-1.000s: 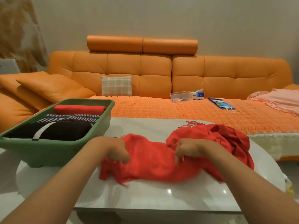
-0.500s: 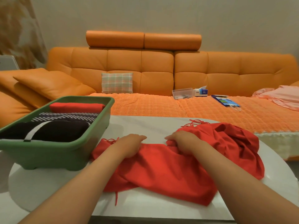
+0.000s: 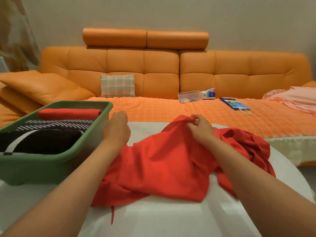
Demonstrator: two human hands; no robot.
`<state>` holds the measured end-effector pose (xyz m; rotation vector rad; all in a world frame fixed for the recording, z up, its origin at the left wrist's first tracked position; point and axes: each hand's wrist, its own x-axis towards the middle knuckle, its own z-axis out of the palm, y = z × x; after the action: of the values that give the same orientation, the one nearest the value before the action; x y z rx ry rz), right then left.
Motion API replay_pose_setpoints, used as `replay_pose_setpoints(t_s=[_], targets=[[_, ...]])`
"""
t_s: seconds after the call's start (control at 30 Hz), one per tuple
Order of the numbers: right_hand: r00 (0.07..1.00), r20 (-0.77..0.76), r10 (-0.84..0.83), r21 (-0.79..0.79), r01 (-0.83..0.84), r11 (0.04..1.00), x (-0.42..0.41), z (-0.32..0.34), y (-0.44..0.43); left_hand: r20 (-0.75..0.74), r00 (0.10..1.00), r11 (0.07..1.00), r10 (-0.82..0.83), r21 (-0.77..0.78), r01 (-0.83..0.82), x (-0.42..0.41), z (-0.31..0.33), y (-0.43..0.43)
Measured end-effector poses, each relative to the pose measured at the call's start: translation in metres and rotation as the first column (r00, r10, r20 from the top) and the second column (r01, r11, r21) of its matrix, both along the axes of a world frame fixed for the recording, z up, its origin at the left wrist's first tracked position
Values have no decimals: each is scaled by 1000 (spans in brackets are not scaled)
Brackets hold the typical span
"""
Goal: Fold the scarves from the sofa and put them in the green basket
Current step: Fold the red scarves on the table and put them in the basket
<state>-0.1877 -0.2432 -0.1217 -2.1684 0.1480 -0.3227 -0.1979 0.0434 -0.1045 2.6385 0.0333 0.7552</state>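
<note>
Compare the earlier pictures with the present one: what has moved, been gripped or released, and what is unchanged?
The right hand has pinched an edge of the red scarf and lifted it off the white table. The left hand has come off the cloth and risen beside the green basket; whether it holds anything is unclear. The basket's folded scarves are unchanged.

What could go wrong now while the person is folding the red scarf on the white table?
1. Only the right hand pinches the red scarf; the left hand appears free, so the fold may come out uneven.
2. The scarf's right part lies bunched near the edge of the white table and could slide off.
3. The green basket already holds three folded scarves, so space for another looks tight.
</note>
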Motion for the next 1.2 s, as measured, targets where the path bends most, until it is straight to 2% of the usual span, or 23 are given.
replay_pose_setpoints(t_s=[0.07,0.1,0.17,0.23,0.3,0.37,0.4,0.5,0.57,0.6,0.67,0.73,0.8,0.83,0.93,1.0,1.1,1.13,1.2], targets=[[984,-109,143,-143,-158,977,-7,-7,4,-50,986,986,-157,-65,154,-2,-13,-8],[972,-154,175,-252,-210,945,-10,-10,4,-130,963,972,-235,-49,230,-5,-20,-14],[964,-130,233,-465,-266,844,-18,-16,3,-385,874,940,-296,44,338,-12,-36,-27],[930,-160,330,-613,-355,706,-26,-22,5,-645,747,904,-158,210,373,-18,-51,-33],[881,-334,336,-658,-473,586,-33,-29,5,-766,642,883,-36,277,380,-22,-61,-37],[865,-467,185,-733,-496,466,-37,-36,-3,-795,606,903,-22,245,354,-22,-68,-34],[873,-479,91,-779,-471,414,-40,-37,-9,-783,622,912,-34,230,340,-22,-69,-31],[902,-427,-69,-856,-378,353,-47,-37,-25,-613,782,911,-110,252,326,-18,-67,-28],[934,-355,-37,-890,-326,320,-51,-35,-27,-443,872,889,-210,284,359,-19,-61,-32],[951,-309,28,-899,-302,316,-53,-33,-25,-363,891,871,-274,299,390,-22,-57,-35],[954,-227,196,-863,-291,414,-61,-25,-17,-277,858,827,-433,257,500,-34,-45,-43],[915,-208,346,-702,-386,599,-71,-15,-4,-361,752,765,-552,140,629,-49,-35,-49],[836,-351,422,-489,-548,679,-83,-8,6,-526,643,692,-556,135,709,-65,-29,-50],[791,-441,424,-440,-603,666,-87,-7,9,-608,596,670,-524,137,730,-70,-29,-48],[755,-550,357,-525,-645,555,-90,-11,8,-726,476,655,-496,47,754,-81,-36,-37],[767,-539,348,-538,-631,559,-91,-11,4,-702,492,671,-515,26,741,-80,-35,-27],[821,-437,367,-581,-569,582,-92,-9,1,-678,626,691,-387,236,683,-77,-23,-17],[829,-400,390,-536,-557,634,-94,-9,2,-690,655,697,-309,304,650,-75,-19,-15],[804,-362,473,-302,-580,756,-99,-4,8,-721,682,695,-126,426,579,-72,-11,-15]])
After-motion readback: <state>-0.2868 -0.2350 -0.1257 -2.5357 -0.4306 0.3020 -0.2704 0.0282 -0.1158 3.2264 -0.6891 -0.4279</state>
